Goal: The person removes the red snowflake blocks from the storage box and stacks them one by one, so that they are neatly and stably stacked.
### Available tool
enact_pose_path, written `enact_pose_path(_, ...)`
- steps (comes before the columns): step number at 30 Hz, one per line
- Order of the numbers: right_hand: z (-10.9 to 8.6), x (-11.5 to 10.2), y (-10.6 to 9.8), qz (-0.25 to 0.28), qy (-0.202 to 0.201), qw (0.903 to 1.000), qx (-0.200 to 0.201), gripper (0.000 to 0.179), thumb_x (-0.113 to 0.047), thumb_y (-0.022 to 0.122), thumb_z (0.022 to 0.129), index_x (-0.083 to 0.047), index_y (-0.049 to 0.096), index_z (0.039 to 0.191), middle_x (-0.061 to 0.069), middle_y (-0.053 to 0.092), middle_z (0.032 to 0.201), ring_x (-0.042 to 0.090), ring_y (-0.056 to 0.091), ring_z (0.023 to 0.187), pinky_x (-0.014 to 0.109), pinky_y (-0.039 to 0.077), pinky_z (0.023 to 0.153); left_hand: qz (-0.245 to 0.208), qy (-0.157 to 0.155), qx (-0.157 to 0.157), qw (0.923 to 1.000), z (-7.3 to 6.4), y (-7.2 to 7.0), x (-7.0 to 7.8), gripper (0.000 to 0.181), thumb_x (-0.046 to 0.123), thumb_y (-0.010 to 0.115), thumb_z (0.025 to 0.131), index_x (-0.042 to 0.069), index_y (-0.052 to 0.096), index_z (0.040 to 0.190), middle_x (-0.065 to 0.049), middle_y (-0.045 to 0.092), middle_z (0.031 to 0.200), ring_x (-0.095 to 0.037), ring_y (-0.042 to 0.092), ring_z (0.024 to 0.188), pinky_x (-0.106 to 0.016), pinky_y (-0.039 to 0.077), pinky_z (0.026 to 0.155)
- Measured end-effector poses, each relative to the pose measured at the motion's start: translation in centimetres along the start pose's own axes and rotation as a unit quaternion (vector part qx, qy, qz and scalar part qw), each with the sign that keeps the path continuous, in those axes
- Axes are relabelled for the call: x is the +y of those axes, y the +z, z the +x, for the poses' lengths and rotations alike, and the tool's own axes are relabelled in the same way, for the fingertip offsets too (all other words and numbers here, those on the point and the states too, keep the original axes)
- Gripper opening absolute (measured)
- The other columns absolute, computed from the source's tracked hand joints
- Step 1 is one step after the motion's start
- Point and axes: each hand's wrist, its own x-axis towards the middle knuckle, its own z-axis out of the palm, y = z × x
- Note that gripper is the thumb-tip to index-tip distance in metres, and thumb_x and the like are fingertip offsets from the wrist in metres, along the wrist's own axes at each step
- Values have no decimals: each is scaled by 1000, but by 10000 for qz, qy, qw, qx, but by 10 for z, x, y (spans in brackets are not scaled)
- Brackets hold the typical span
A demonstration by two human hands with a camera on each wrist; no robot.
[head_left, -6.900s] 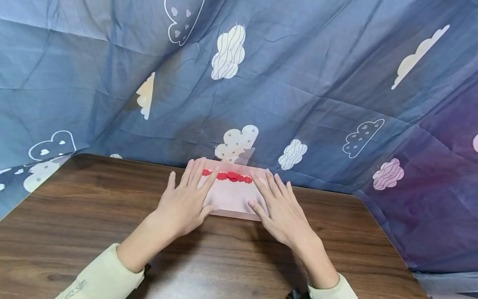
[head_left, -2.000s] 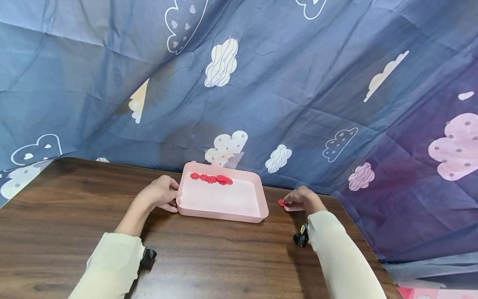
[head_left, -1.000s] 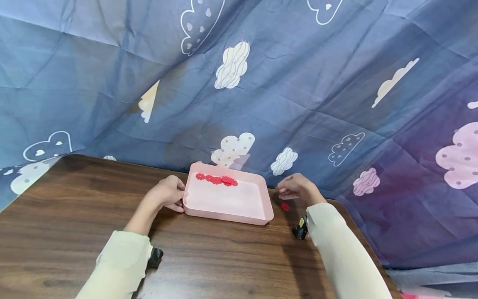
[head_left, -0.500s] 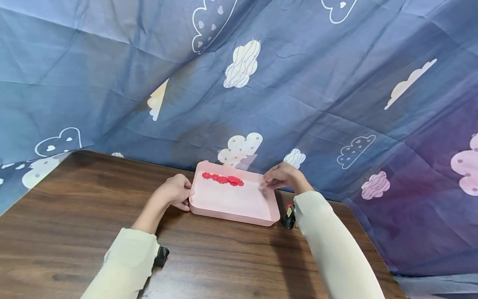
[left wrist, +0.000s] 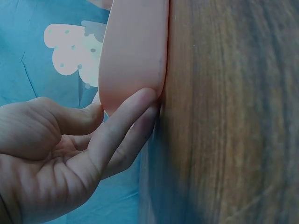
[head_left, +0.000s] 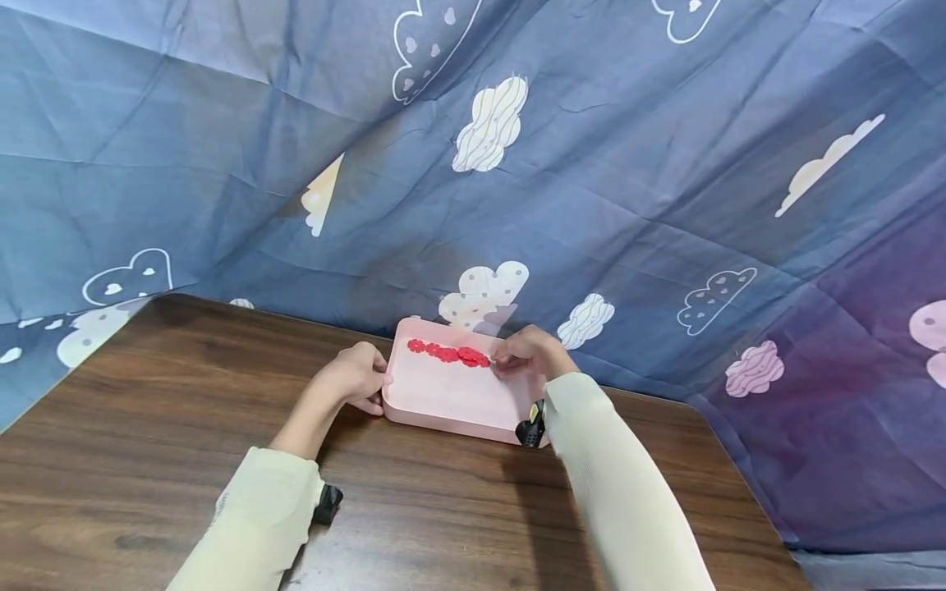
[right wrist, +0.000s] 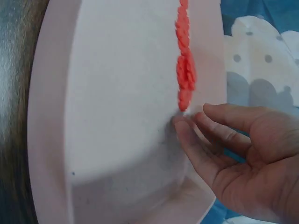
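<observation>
A shallow pink tray (head_left: 443,423) sits toward the back of the table. Along its far side runs a row of red flower-shaped pieces (head_left: 444,354), some overlapping near the row's right end. At the tray's left end, my left hand (head_left: 355,377) grips the wall; in the left wrist view the thumb lies at the rim and the fingers (left wrist: 140,100) press the outer side. My right hand (head_left: 528,353) reaches in over the tray's right part. In the right wrist view its loosely bent fingertips are right at the row's end, thumb and fingers apart, nothing held between them.
The brown wooden table (head_left: 414,509) extends in front of the tray and to both sides. A blue cloth with cloud prints (head_left: 591,164) hangs just behind it. The right sleeve (head_left: 613,460) covers part of the table right of the tray.
My right hand let go of a red flower piece on the table right of the tray, then moved left into the tray. That piece is now hidden. My left hand keeps its grip.
</observation>
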Motion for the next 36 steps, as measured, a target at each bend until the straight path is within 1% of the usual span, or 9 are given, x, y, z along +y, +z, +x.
enact_pose_path(5, 5, -1, 11, 49, 38, 9999, 110, 3, 4, 71, 96, 7, 72, 97, 9, 69, 76, 18, 71, 75, 43, 67, 104, -5, -54, -18, 10000, 2, 1, 0, 26, -7, 55, 107, -16, 56, 131, -19, 58, 91, -19, 65, 69, -30, 72, 67)
enact_pose_path(8, 4, -3, 16, 24, 107, 9993, 358, 9, 1, 78, 94, 4, 70, 92, 8, 67, 76, 17, 69, 75, 41, 67, 103, 48, -51, -14, 10000, 2, 0, 1, 25, -7, 55, 106, -16, 56, 130, -19, 58, 91, -19, 64, 68, -30, 72, 67)
enact_pose_path(12, 1, -5, 22, 50, 260, 9978, 611, 17, -2, 83, 91, 2, 67, 92, 8, 64, 79, 17, 67, 74, 38, 69, 99, 74, -34, -24, 10000, 1, -1, 1, 25, -7, 55, 106, -16, 56, 129, -20, 59, 91, -19, 64, 68, -29, 71, 66)
enact_pose_path(17, 8, -3, 28, -113, 435, 9960, 774, 18, -3, 84, 91, 2, 67, 92, 8, 61, 78, 16, 64, 71, 33, 71, 87, 124, -10, -26, 9999, 1, -1, 0, 25, -7, 56, 106, -16, 55, 129, -20, 59, 90, -19, 64, 68, -29, 71, 65)
enact_pose_path(19, 10, -2, 28, -201, 434, 9959, 767, 17, -4, 84, 92, 2, 68, 94, 8, 63, 78, 16, 64, 72, 32, 71, 85, 158, 6, -29, 9999, 1, -1, 0, 25, -6, 57, 106, -16, 55, 129, -20, 59, 90, -20, 64, 68, -30, 71, 65)
enact_pose_path(24, 9, 1, 27, -82, 374, 9967, 715, 14, 0, 82, 93, 7, 73, 102, 10, 68, 78, 16, 68, 72, 34, 72, 86, 188, 29, -28, 9998, -1, 0, 1, 25, -6, 58, 106, -16, 55, 129, -20, 59, 88, -19, 64, 67, -30, 71, 65)
enact_pose_path(28, 12, 6, 26, 23, 344, 9969, 706, 13, 8, 78, 93, 10, 71, 104, 12, 67, 86, 17, 68, 73, 33, 72, 84, 192, 18, -23, 9998, -1, 1, 2, 24, -6, 57, 106, -16, 56, 128, -19, 59, 87, -19, 64, 67, -30, 71, 65)
enact_pose_path(32, 12, 10, 22, 376, 214, 9980, 458, 10, 14, 71, 94, 11, 68, 103, 13, 66, 92, 17, 66, 76, 30, 71, 81, 221, 1, -19, 9998, -1, 1, 2, 24, -5, 56, 107, -16, 56, 128, -18, 59, 86, -18, 64, 67, -29, 71, 65)
enact_pose_path(36, 10, 14, 18, 529, 104, 9984, 178, 6, 12, 66, 99, 9, 69, 103, 11, 68, 88, 17, 65, 73, 25, 68, 74, 213, 6, -16, 9998, -1, 1, 2, 24, -5, 57, 107, -16, 56, 128, -18, 58, 86, -18, 64, 66, -30, 71, 65)
